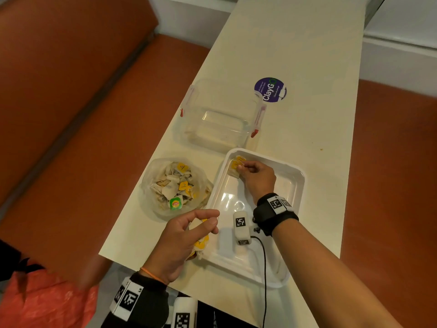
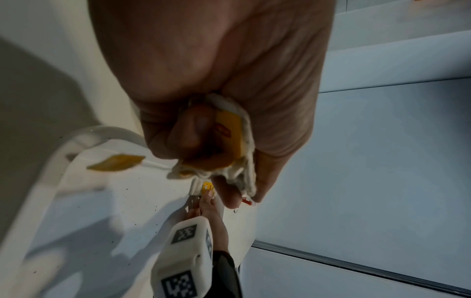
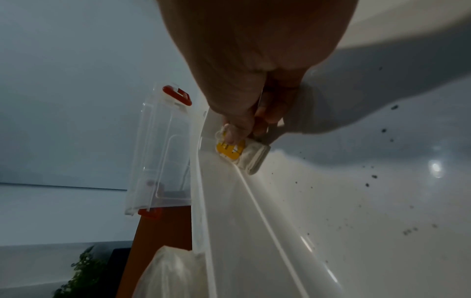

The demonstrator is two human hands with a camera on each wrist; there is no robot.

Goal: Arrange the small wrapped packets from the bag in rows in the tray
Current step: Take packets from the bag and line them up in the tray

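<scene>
A white tray (image 1: 296, 183) lies on the cream table. My right hand (image 1: 256, 177) reaches into its far left corner and pinches a small packet with a yellow tag (image 1: 234, 167) that rests on the tray floor; the same packet (image 3: 239, 152) shows in the right wrist view under my fingertips. My left hand (image 1: 186, 235) hovers over the tray's near left rim and grips a bunch of packets (image 2: 229, 139), with one yellow tag (image 2: 114, 162) dangling on its string. A clear plastic bag (image 1: 176, 185) full of packets sits left of the tray.
An empty clear container (image 1: 220, 114) with red latches stands behind the tray, next to a purple round sticker (image 1: 270, 89). A white sensor block (image 1: 241, 227) with a black cable lies in the tray. Orange seating runs along the left. The table's near edge is close to my left wrist.
</scene>
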